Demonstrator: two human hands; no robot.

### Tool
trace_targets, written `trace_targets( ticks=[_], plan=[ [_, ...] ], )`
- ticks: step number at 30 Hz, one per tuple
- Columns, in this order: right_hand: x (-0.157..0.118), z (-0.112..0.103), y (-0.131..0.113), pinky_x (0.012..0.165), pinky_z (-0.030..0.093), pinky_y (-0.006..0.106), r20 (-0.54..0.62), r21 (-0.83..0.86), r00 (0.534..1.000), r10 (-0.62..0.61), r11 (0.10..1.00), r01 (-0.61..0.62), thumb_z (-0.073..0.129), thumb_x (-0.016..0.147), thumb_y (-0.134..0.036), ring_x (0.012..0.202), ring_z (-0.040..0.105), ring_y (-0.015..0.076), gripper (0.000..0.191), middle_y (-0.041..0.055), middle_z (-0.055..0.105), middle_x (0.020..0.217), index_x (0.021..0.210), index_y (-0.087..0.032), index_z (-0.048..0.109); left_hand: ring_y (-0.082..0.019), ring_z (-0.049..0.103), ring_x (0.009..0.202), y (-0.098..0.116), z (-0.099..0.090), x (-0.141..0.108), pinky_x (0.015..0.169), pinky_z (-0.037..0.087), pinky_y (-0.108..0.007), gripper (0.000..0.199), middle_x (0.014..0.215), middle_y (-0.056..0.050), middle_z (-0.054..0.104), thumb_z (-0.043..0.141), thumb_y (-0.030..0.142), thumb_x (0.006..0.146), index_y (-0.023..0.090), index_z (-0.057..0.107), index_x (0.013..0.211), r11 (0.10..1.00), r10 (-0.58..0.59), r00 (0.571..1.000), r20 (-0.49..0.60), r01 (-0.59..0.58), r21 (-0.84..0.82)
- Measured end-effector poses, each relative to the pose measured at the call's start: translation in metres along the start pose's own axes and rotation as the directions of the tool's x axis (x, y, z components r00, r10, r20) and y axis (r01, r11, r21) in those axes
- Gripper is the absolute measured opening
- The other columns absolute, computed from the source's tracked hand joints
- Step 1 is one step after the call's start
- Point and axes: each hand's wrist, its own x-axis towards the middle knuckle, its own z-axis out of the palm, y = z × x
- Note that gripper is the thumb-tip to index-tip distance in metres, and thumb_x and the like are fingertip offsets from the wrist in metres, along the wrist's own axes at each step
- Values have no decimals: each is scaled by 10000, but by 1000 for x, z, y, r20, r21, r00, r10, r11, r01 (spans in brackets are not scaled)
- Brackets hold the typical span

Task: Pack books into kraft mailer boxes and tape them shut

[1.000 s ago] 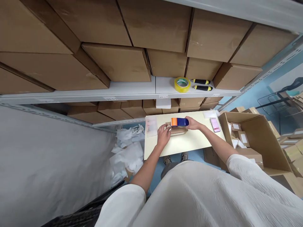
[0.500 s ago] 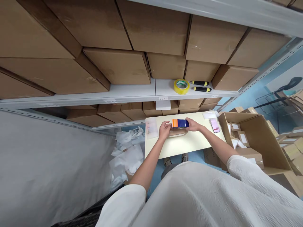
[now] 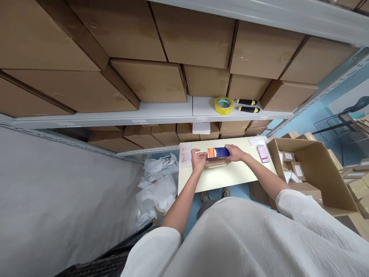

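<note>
**Dispenser in your right hand, directly over the small carton**

Your right hand (image 3: 234, 152) is closed around the blue end of a tape dispenser (image 3: 221, 152), with the fingers wrapped on its right side and the orange end pointing left, toward your other hand. The dispenser sits lengthwise above the small carton (image 3: 218, 163), hiding most of the carton's top; from this angle you cannot tell whether the two touch along their full length. The carton's near side shows below the dispenser, and it rests on the cream tabletop (image 3: 230, 176), between your two hands.

Your left hand (image 3: 198, 159) is at the carton's left end, just beside the orange end of the dispenser. Its fingers are bent, the fingertips drawn in close to that end; whether they pinch the tape or only press on the carton is too small to tell.

To your right on the tabletop lies a phone (image 3: 263, 154), well apart from the grip, next to a large open box (image 3: 331, 173) with small packages in it. A clear sheet (image 3: 185, 156) lies at the tabletop's left edge, near your left hand. On the shelf beyond, a yellow tape roll (image 3: 223, 112) lies beside two black-and-yellow cutters (image 3: 248, 109).
</note>
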Motion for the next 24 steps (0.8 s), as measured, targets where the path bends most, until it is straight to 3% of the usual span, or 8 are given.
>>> trace_targets(
  ticks=[6, 12, 24],
  plan=[
    [-1, -3, -7, 828, 421, 371, 4, -52, 999, -50, 997, 50, 741, 846, -353, 1028, 593, 316, 364, 117, 688, 1131, 1117, -240, 526, -148, 747, 744, -15, -13, 2, 791, 572, -295, 459, 767, 77, 712, 729, 161, 773, 298, 397, 1059, 999, -12, 999, -51, 9, -50],
    [-7, -11, 5, 840, 418, 375, 5, -90, 1000, -23, 996, 24, 761, 816, -302, 1055, 575, 323, 407, 123, 679, 1172, 1153, -239, 540, -151, 716, 673, -29, -37, 9, 746, 556, -301, 419, 722, 82, 667, 665, 123, 727, 297, 381, 982, 998, -29, 996, -85, 23, -64],
    [-3, -10, 2, 946, 430, 436, 4, -156, 1000, -30, 987, 31, 768, 825, -277, 1108, 571, 355, 460, 154, 690, 1219, 1241, -223, 580, -140, 710, 690, -46, -28, 19, 750, 525, -281, 443, 735, 84, 680, 694, 106, 733, 279, 414, 1030, 997, -73, 992, -108, 75, 11]
  ],
)
